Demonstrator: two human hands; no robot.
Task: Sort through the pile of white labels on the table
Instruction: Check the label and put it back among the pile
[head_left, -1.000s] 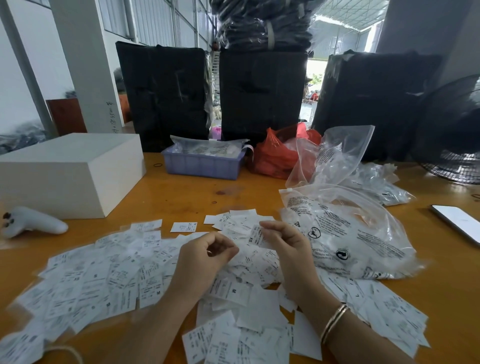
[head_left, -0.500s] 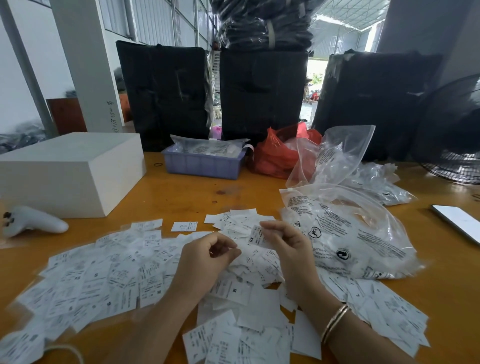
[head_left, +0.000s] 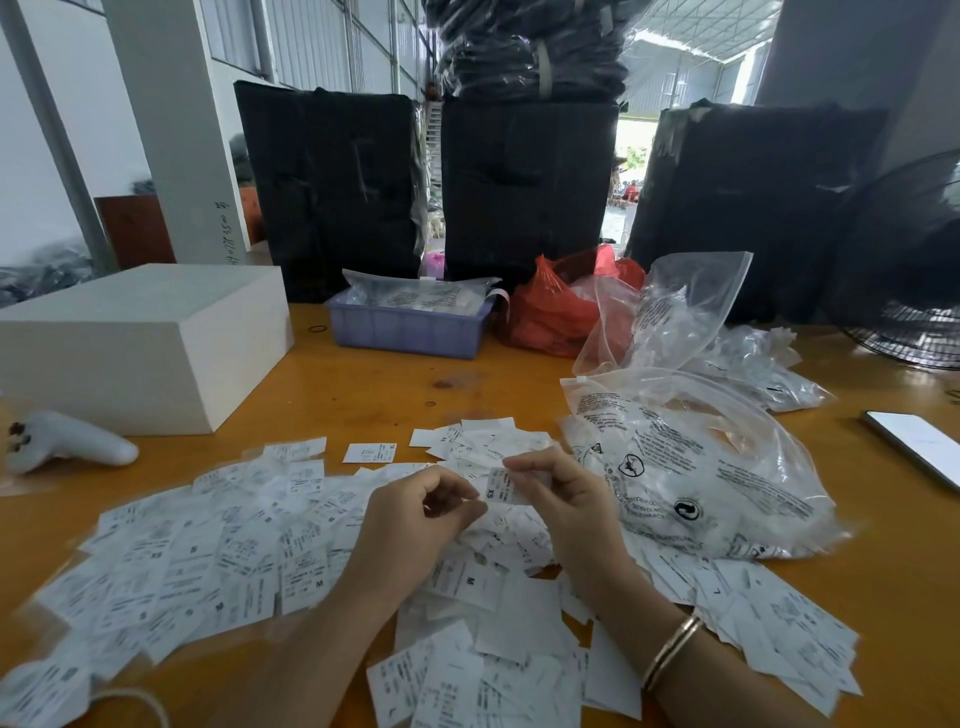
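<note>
Covering the near half of the counter (head_left: 363, 395), the pile of white labels (head_left: 208, 561) lies spread; right hand (head_left: 566, 509) pinches one label (head_left: 500, 486), left hand (head_left: 415, 525) is curled, apparently holding nothing; better read its size letter before placing

Both bare forearms reach forward side by side. The left hand (head_left: 410, 525) hovers with fingers loosely curled, thumb near fingertips, nothing clearly held. The right hand (head_left: 566, 499), a thin gold bangle (head_left: 670, 652) on its wrist, pinches a small white printed label (head_left: 500, 487) between thumb and fingers.
</note>
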